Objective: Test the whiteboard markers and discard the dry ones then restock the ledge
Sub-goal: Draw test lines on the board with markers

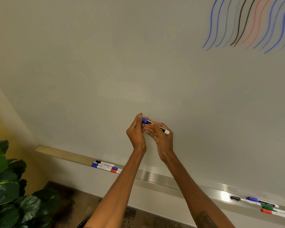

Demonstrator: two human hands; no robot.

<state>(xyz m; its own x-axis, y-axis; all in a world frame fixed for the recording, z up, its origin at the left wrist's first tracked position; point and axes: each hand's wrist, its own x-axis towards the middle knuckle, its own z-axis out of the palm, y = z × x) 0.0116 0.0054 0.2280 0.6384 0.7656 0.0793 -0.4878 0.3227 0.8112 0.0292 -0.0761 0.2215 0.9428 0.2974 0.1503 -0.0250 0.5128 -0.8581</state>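
High above the long silver metal ledge (155, 176), a blue-capped white plastic marker (149, 123) is held. Its cap (144, 120) is pinched by the left hand (136, 131), its body gripped by the right hand (162, 137).

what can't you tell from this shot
Head view only:
- Marker label: right hand fingers cover most of it.
- Marker tip: under the blue cap, pinched by left hand.
- Left ledge markers: count unclear, left forearm hides their ends.
- Test strokes: cut by top and right edges.
- Right ledge markers: cut off by right edge.
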